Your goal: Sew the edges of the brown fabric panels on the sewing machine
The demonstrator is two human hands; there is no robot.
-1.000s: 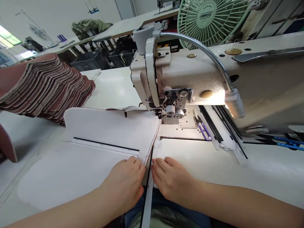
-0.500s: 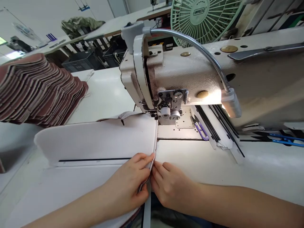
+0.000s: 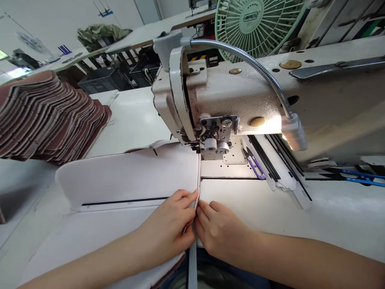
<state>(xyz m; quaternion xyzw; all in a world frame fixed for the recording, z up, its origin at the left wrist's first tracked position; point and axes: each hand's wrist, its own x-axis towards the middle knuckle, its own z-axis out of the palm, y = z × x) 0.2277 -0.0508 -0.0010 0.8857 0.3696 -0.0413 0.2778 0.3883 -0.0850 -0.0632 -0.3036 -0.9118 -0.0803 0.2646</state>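
A large white fabric panel lies on the table, its right edge running under the head of a sewing machine. A black strip crosses the panel. My left hand rests on the panel and pinches its right edge, fingers bent. My right hand meets it from the right, fingertips closed on the same edge, just below the machine's plate. A pale strip hangs down below my hands at the table's front edge.
A tall stack of brown pieces stands at left. Purple snips, black and white strips and blue-handled scissors lie right. A lamp hangs from the machine; a green fan stands behind.
The white panel has shifted slightly right and up, toward the machine. Both my hands have moved a little the same way, still holding its edge.
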